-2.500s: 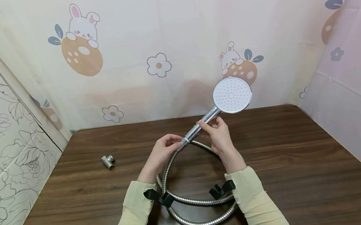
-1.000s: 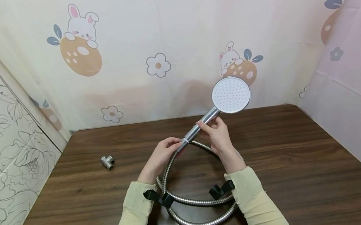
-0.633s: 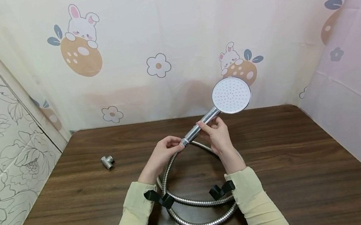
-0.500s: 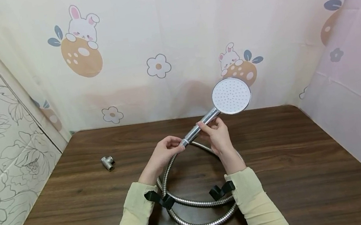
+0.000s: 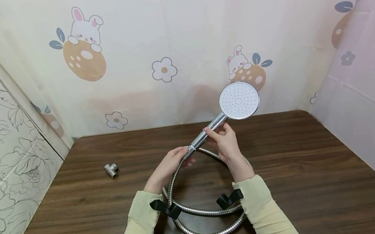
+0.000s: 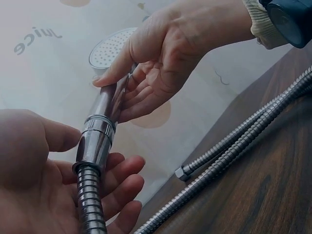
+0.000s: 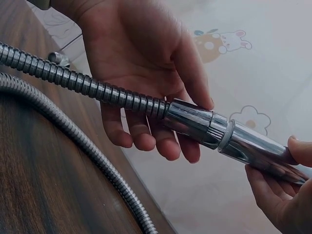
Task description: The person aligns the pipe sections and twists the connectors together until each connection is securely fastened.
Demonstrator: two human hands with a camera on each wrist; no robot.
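Note:
In the head view a chrome shower head (image 5: 239, 101) with a white dotted face points up to the right. My right hand (image 5: 226, 143) grips its handle (image 7: 263, 153), thumb along the near side. At the handle's lower end sits the conical metal nut (image 6: 94, 144) of a shower hose (image 7: 73, 80); a pale ring shows at the joint in the right wrist view. My left hand (image 5: 169, 168) holds this nut, thumb against one side and loosely bent fingers (image 7: 168, 146) behind and below it. The hose loops down between my forearms onto the table.
A small metal tee fitting (image 5: 111, 170) lies on the wooden table (image 5: 304, 180) at the left. The hose's other end, with a hex nut (image 6: 183, 173), shows in the left wrist view. A printed curtain (image 5: 191, 34) hangs behind the table's back edge.
My left hand's thumb has shifted up along the nut, and its fingers now show below the hose. The right hand and shower head stay nearly still; the tee fitting has not moved.

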